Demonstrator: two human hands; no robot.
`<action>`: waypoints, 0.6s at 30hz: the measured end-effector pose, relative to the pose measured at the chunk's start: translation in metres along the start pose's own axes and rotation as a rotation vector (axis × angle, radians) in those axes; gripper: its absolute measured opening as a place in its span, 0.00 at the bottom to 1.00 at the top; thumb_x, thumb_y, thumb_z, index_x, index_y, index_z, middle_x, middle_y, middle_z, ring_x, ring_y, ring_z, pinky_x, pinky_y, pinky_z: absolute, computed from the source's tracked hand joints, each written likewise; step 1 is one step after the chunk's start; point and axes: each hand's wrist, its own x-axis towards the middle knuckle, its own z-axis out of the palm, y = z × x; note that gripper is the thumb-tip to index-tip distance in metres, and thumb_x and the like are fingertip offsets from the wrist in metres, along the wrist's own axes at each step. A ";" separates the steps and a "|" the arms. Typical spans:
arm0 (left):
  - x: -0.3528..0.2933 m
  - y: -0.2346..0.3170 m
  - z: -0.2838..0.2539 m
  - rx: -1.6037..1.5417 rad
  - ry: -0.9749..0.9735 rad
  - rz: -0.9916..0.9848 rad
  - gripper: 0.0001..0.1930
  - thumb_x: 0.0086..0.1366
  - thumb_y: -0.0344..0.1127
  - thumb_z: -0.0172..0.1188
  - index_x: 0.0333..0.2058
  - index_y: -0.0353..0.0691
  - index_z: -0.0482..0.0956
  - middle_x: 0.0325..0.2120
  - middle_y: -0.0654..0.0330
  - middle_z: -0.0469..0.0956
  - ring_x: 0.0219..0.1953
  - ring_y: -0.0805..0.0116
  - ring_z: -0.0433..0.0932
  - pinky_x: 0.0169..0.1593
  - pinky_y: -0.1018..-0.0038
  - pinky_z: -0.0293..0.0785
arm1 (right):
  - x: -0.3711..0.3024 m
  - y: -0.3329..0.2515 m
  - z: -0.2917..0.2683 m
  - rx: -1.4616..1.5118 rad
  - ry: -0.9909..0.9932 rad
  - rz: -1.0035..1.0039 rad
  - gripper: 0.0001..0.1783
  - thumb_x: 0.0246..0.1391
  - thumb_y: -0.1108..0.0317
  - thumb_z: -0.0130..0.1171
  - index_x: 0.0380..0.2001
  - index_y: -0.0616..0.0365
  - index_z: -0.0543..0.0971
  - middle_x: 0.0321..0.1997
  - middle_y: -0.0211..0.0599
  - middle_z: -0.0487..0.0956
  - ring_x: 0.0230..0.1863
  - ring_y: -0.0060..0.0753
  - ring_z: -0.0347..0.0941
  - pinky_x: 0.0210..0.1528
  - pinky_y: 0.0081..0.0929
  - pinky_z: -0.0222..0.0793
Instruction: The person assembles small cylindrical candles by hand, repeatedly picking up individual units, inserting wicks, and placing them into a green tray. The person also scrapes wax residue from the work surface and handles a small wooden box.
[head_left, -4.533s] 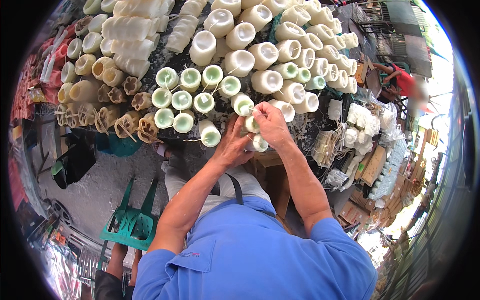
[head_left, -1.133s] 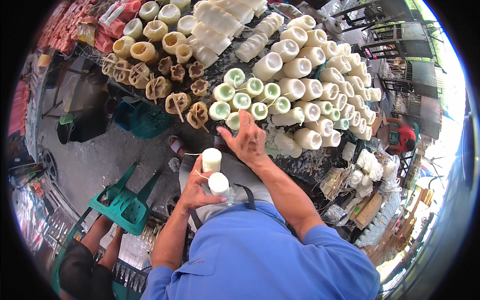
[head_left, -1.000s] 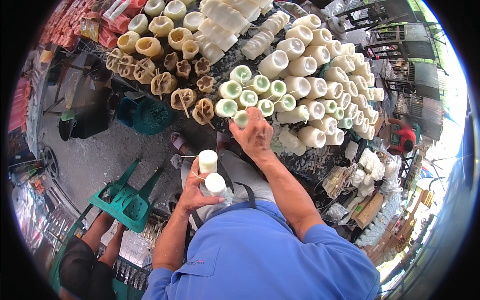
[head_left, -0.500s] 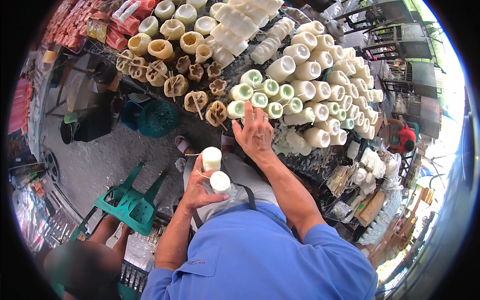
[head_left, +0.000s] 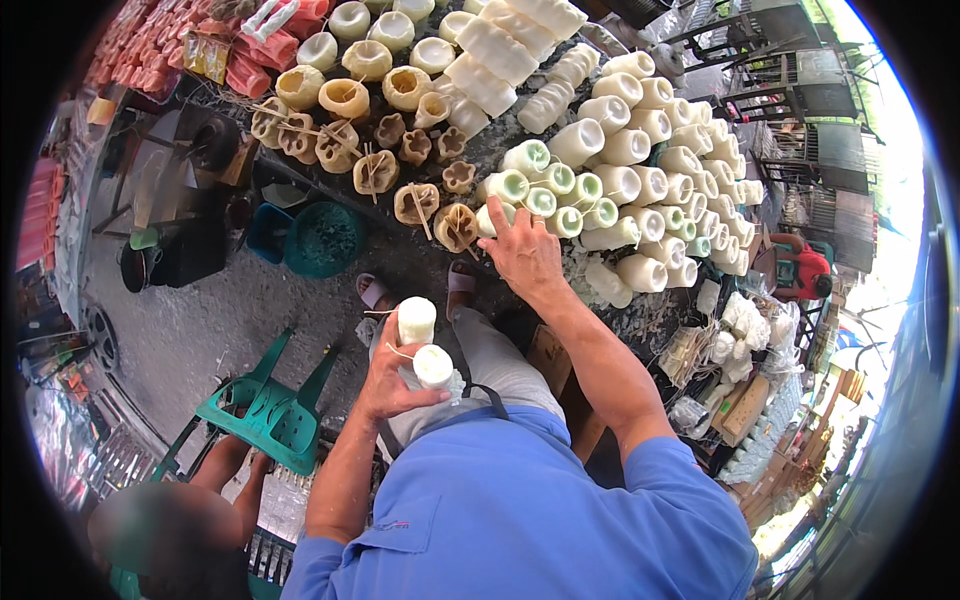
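Green-hollowed candles point(head_left: 541, 201) lie just beyond my nearer, loosely spread right hand point(head_left: 530, 257), while my left hand point(head_left: 386, 384) holds two white candles point(head_left: 417, 322).

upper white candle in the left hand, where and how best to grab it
Probably by its round wall near the top, right hand coming from the right: the upper white candle is a cylinder bare on that side, while the left hand holds its left and the wick trails left.

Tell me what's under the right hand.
Beneath the right hand, a pale green candle shows only in part; its covered portion and anything else under the hand cannot be seen.
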 end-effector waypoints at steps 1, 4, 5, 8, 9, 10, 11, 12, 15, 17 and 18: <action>-0.001 0.000 0.000 -0.024 -0.005 -0.023 0.33 0.34 0.45 0.88 0.44 0.40 0.92 0.71 0.42 0.62 0.72 0.42 0.68 0.73 0.55 0.65 | 0.000 0.000 0.000 -0.017 -0.073 0.041 0.39 0.58 0.56 0.75 0.68 0.49 0.69 0.47 0.50 0.77 0.43 0.57 0.83 0.36 0.49 0.86; 0.000 -0.001 0.000 -0.089 0.021 -0.026 0.34 0.33 0.45 0.87 0.44 0.40 0.92 0.71 0.42 0.62 0.72 0.42 0.68 0.73 0.55 0.65 | -0.007 0.002 -0.005 -0.008 -0.081 0.039 0.39 0.58 0.59 0.75 0.69 0.49 0.69 0.48 0.49 0.77 0.44 0.57 0.82 0.37 0.50 0.86; 0.000 -0.001 -0.001 -0.084 0.026 -0.010 0.34 0.34 0.45 0.87 0.44 0.40 0.92 0.71 0.42 0.62 0.71 0.43 0.68 0.73 0.55 0.65 | -0.012 0.002 -0.008 -0.001 -0.084 0.040 0.39 0.58 0.59 0.75 0.69 0.49 0.69 0.49 0.49 0.77 0.45 0.58 0.82 0.38 0.50 0.85; -0.002 0.000 -0.001 -0.093 0.049 -0.012 0.34 0.34 0.45 0.87 0.44 0.40 0.91 0.71 0.43 0.62 0.71 0.43 0.69 0.72 0.55 0.65 | -0.016 0.007 -0.011 0.004 -0.084 -0.014 0.36 0.60 0.62 0.72 0.69 0.48 0.70 0.48 0.48 0.76 0.43 0.57 0.82 0.37 0.51 0.85; -0.003 0.000 0.000 -0.110 0.054 0.004 0.33 0.34 0.45 0.87 0.44 0.40 0.91 0.71 0.43 0.62 0.71 0.44 0.69 0.72 0.54 0.66 | -0.013 0.010 -0.011 -0.010 -0.091 -0.044 0.34 0.61 0.63 0.71 0.68 0.48 0.70 0.48 0.48 0.76 0.41 0.57 0.82 0.35 0.50 0.85; -0.003 0.000 0.000 -0.089 0.043 -0.026 0.33 0.34 0.45 0.86 0.44 0.39 0.91 0.71 0.43 0.63 0.70 0.44 0.69 0.72 0.55 0.66 | -0.011 0.014 -0.009 -0.020 -0.025 -0.099 0.33 0.61 0.63 0.69 0.68 0.47 0.70 0.47 0.48 0.76 0.39 0.56 0.82 0.33 0.50 0.85; -0.003 0.000 0.000 -0.078 0.039 -0.025 0.33 0.34 0.45 0.86 0.43 0.39 0.91 0.70 0.43 0.63 0.70 0.44 0.69 0.72 0.55 0.66 | -0.014 0.016 -0.009 -0.037 -0.042 -0.106 0.32 0.63 0.64 0.67 0.69 0.46 0.70 0.46 0.47 0.75 0.39 0.55 0.82 0.32 0.50 0.84; -0.003 0.000 0.001 -0.069 0.038 -0.013 0.33 0.35 0.45 0.86 0.43 0.39 0.91 0.70 0.44 0.63 0.70 0.45 0.69 0.72 0.55 0.66 | -0.014 0.018 -0.007 -0.049 -0.101 -0.078 0.32 0.63 0.63 0.67 0.69 0.46 0.70 0.46 0.47 0.75 0.39 0.54 0.82 0.32 0.49 0.84; -0.003 -0.001 0.007 -0.025 0.042 0.016 0.32 0.35 0.44 0.86 0.43 0.39 0.91 0.70 0.44 0.63 0.70 0.45 0.69 0.72 0.56 0.65 | -0.026 0.025 -0.008 -0.043 -0.079 -0.054 0.34 0.61 0.63 0.70 0.69 0.46 0.71 0.45 0.45 0.75 0.39 0.53 0.83 0.33 0.48 0.84; -0.002 -0.002 0.014 -0.049 0.042 -0.015 0.32 0.35 0.44 0.86 0.43 0.39 0.91 0.70 0.44 0.63 0.70 0.45 0.69 0.72 0.56 0.65 | -0.032 0.029 -0.010 0.050 0.026 -0.059 0.35 0.58 0.64 0.74 0.67 0.48 0.72 0.48 0.47 0.77 0.41 0.56 0.83 0.35 0.49 0.84; -0.001 -0.002 0.017 -0.064 0.041 -0.009 0.32 0.35 0.44 0.86 0.43 0.39 0.91 0.70 0.44 0.63 0.70 0.46 0.70 0.72 0.56 0.65 | -0.034 0.032 -0.013 0.080 0.018 -0.018 0.36 0.56 0.64 0.75 0.66 0.48 0.73 0.49 0.48 0.78 0.42 0.58 0.84 0.36 0.50 0.84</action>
